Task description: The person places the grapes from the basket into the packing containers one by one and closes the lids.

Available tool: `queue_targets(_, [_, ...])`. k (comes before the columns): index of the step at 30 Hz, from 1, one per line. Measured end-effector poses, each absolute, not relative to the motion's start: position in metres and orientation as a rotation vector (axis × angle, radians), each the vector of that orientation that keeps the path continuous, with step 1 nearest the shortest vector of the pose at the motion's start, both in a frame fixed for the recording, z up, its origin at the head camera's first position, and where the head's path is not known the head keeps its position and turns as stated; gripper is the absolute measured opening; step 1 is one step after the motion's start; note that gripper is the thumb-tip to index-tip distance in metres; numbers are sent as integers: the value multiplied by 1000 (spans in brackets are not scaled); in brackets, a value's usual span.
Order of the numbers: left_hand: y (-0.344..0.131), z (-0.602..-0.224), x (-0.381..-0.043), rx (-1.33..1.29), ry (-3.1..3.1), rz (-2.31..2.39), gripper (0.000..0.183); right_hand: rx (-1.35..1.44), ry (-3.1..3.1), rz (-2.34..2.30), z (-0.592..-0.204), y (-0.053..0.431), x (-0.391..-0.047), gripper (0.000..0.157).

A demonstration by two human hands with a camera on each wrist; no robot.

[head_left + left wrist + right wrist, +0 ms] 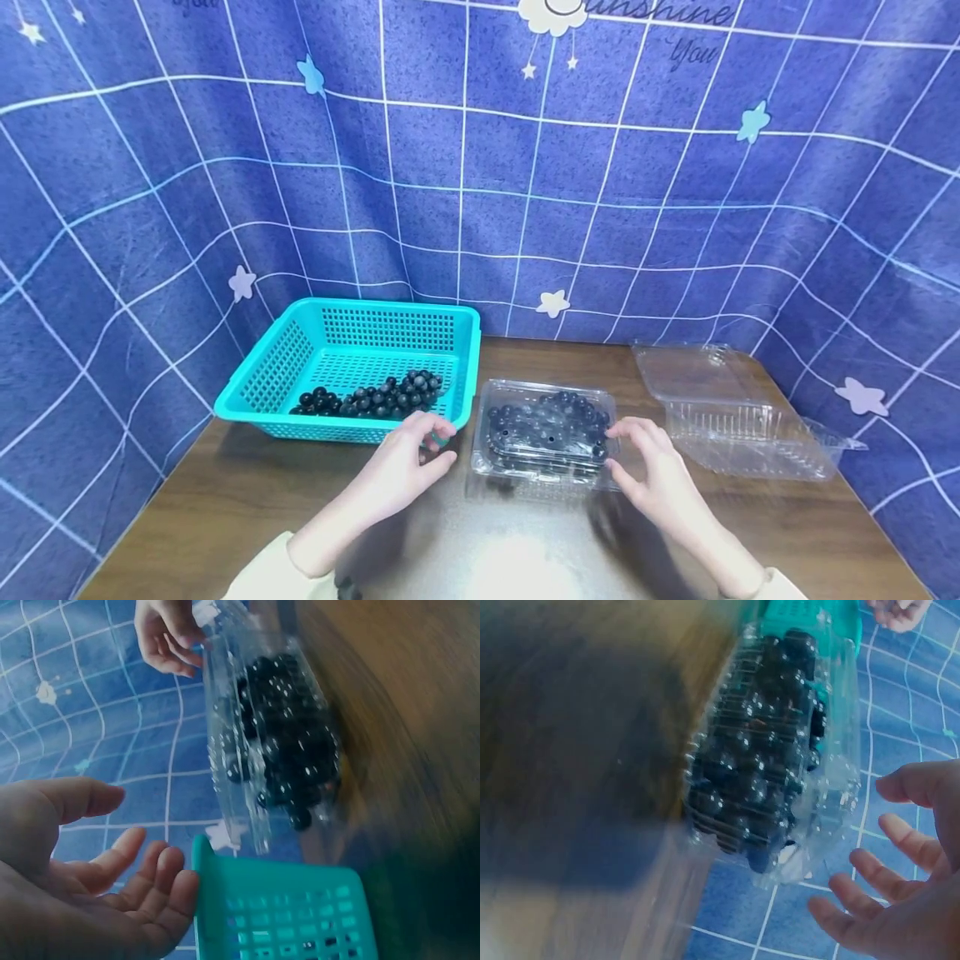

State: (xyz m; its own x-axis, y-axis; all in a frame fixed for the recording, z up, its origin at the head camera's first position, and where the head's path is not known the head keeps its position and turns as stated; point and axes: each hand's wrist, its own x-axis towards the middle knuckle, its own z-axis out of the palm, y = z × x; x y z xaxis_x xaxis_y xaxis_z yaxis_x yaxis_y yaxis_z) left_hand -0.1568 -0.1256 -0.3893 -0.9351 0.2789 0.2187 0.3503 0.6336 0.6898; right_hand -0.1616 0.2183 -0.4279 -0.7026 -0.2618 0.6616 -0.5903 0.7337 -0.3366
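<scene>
With left hand (405, 465) and right hand (660, 475) loosely spread, holding nothing, I'd fear the clear box (483, 458), if unlatched, spilling dark grapes (566, 410) when tilted.

Left hand (408, 467) and right hand (654, 467) well apart, fingers loosely bent, thumbs spread.

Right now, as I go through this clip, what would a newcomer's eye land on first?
Most likely the bright turquoise basket, on the left of the wooden table, with dark grapes lying along its near side. Next comes the clear container of similar grapes between the left hand and the right hand. Behind them, the blue curtain with its white grid fills most of the head view's upper part.
</scene>
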Motion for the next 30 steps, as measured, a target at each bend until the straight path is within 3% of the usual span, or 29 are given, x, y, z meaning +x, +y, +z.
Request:
queue_targets(7, [-135,-396,-163,-455,-2628,-1047,34,728,-2368,676,-437,208,-160,54])
queue_targets(30, [-149,-425,-175,-495,-2410,-358,37,871,-2470,534,-449,194,-165,63])
